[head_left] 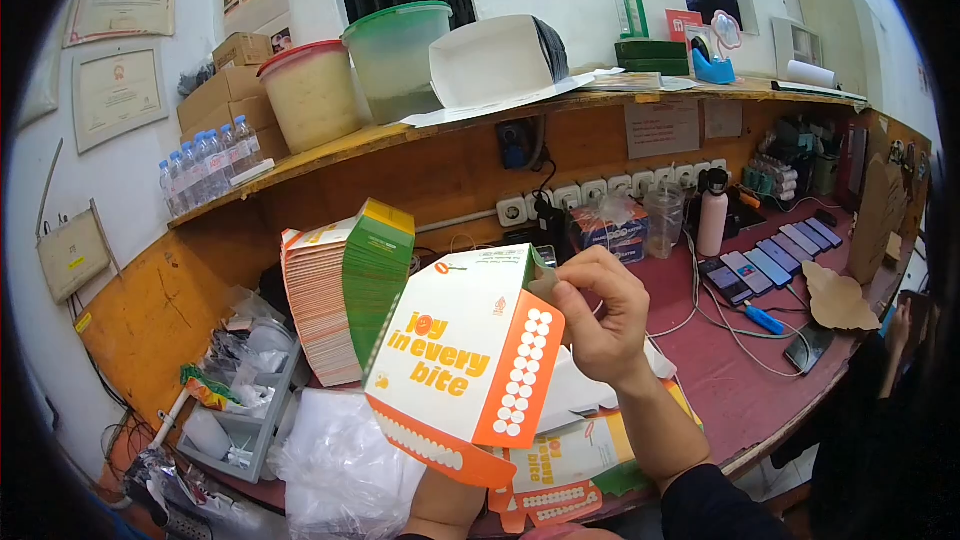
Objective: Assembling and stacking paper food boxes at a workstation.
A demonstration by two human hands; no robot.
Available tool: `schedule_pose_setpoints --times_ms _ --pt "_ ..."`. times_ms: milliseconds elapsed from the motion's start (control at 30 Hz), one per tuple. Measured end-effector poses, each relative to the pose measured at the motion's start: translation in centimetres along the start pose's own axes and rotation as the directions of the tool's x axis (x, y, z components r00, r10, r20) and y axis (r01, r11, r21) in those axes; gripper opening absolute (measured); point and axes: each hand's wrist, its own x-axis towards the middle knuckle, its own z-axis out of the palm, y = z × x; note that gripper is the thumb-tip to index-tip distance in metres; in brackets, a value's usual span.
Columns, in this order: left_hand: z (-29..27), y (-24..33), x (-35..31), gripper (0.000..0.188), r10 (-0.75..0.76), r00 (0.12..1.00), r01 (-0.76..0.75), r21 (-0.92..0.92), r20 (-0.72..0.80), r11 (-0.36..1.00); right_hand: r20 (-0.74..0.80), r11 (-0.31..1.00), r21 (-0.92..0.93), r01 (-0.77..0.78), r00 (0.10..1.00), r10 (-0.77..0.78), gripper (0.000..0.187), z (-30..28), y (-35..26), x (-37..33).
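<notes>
By the right hand (pixel 602 325), a white-and-orange carton (pixel 450 330) is gripped at its upper right corner, the thumb and bent fingers closed on the edge there. The carton is held tilted above the near part of the desk (pixel 680 325), its printed top and dotted orange side turned toward the view. The left forearm (pixel 447 502) is seen below it, but the left hand is hidden by the carton, so its grip cannot be told.

Under and beside the right forearm, more printed cartons (pixel 560 460) are laid on the desk. Just left of the held carton, a tall stack of flat blanks (pixel 330 305) is seen, with green panels at its right. Nearer, a white plastic bag (pixel 345 460) is set beside a grey tray (pixel 255 452) filled with packets.

Farther right, a pink bottle (pixel 712 218), a row of phones (pixel 768 268) and a torn piece of brown paper (pixel 838 298) are spread out. On the shelf (pixel 345 157) above, 2 tubs (pixel 400 55) are placed beside a large white box (pixel 488 65). At the right edge, 1 other person's hand (pixel 900 328) is partly shown.
</notes>
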Motion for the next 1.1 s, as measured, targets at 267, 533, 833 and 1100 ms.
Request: schedule_pose_setpoints --times_ms 267,533,833,1100 --pt "0.1 -0.2 -0.8 0.038 0.029 1.000 -0.028 -0.103 0.008 0.994 0.189 0.996 -0.085 -0.020 0.981 0.036 0.018 -1.0 -0.6 0.3" --pt "0.2 -4.7 1.4 0.033 0.091 0.994 -0.088 -0.058 0.065 0.994 0.536 0.986 -0.106 0.127 0.842 -0.051 0.089 0.7 -1.1 -0.6" --pt "0.3 -8.3 0.4 0.017 0.229 0.930 -0.326 0.355 0.289 0.876 0.447 0.778 0.377 -0.502 0.835 0.322 0.065 -2.3 2.4 0.7" --pt "2.1 -1.1 2.2 0.012 0.245 0.801 -0.341 0.079 0.546 0.937 0.439 0.753 0.220 -0.620 0.752 0.491 0.074 -8.4 4.0 1.8"
